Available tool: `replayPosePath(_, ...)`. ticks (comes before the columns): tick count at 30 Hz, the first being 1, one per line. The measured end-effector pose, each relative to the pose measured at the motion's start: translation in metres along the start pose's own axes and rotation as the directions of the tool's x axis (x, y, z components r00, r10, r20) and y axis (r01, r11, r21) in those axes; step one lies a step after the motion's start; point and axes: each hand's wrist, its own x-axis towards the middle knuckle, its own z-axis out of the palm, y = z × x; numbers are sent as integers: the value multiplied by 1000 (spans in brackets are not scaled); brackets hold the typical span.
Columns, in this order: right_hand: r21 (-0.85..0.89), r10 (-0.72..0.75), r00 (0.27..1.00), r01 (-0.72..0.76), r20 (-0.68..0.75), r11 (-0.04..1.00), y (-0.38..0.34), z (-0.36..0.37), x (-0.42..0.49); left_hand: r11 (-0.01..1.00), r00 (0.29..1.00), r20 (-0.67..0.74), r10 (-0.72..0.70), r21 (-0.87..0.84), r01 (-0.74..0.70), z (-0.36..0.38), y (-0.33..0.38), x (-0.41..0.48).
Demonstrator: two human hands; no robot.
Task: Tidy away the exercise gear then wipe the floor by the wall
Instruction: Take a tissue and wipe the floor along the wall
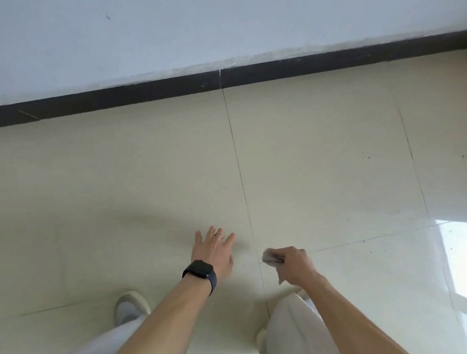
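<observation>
With the right hand [296,264] gripping a crumpled grey cloth [271,256] low above the near cream tiled floor [332,160] and the left hand [215,247] spread empty, wiping should probably sweep far toward the dark skirting board [144,94].

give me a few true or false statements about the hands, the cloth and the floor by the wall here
1. The right hand grips a crumpled cloth. True.
2. The left hand holds a dumbbell. False: it is empty, with fingers spread.
3. A dark watch sits on the left wrist. True.
4. The skirting board along the wall is white. False: it is dark.
5. Exercise gear lies on the floor by the wall. False: none is in view.
</observation>
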Motion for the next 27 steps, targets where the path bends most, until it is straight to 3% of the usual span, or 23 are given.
replayPosePath(5, 115, -146, 987, 153, -69, 981, -79, -51, -159, 988, 990, 50, -132, -76, 136, -36, -54, -163)
replayPosePath(12, -59, -384, 909, 379, -160, 923, -202, -136, -397, 949, 965, -109, -239, -237, 209, -156, -119, -396)
replayPosePath(16, -167, -572, 799, 548, -187, 820, -256, -165, -489, 888, 886, -255, -386, -363, 283, -205, -136, -496)
replayPosePath(20, -279, -761, 631, 712, -149, 645, -290, -183, -553, 775, 747, -348, -566, -534, 338, -222, -122, -579)
replayPosePath(23, -339, -867, 491, 805, -81, 487, -298, -190, -590, 662, 633, -346, -693, -653, 367, -208, -88, -631)
replayPosePath(27, -363, -930, 361, 878, 72, 313, -297, -182, -639, 491, 515, -252, -819, -771, 404, -164, -31, -695)
